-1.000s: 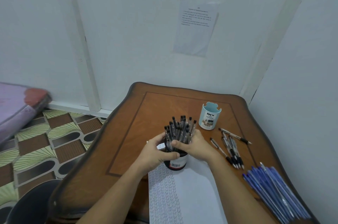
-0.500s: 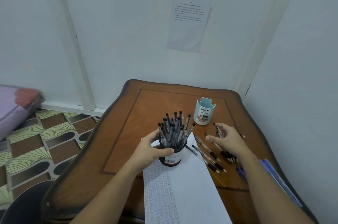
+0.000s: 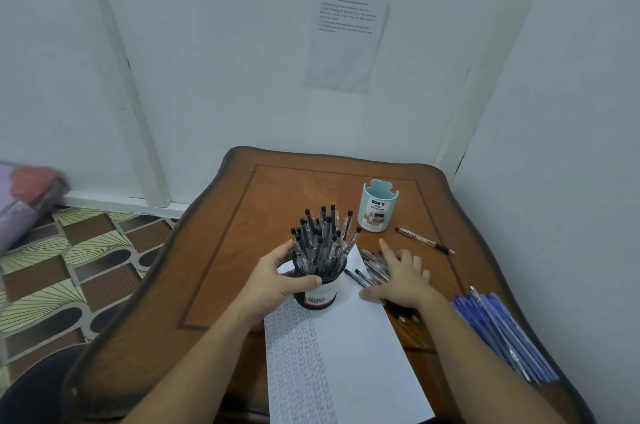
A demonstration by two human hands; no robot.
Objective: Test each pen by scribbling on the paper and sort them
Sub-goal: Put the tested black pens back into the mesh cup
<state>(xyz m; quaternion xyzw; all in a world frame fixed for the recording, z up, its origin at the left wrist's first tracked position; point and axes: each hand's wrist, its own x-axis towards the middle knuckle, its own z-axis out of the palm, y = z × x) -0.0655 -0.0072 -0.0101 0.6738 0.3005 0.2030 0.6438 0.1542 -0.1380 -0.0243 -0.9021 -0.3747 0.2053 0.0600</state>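
Observation:
A dark pen cup (image 3: 320, 293) packed with several black-capped pens (image 3: 320, 236) stands on the top end of the white paper (image 3: 349, 347). My left hand (image 3: 277, 280) grips the cup from its left side. My right hand (image 3: 398, 276) lies flat, fingers straight and spread, on a loose bunch of black pens (image 3: 372, 267) beside the paper's right edge. The paper's left half is filled with scribble rows.
A light-blue desk organizer cup (image 3: 377, 207) stands behind the hands, with one lone pen (image 3: 424, 240) to its right. A pile of blue pens (image 3: 502, 330) lies at the wooden table's (image 3: 242, 215) right edge. White walls close in behind and on the right.
My right hand left the cup, swung right, and came down flat on the loose black pens. My left hand kept its grip on the cup.

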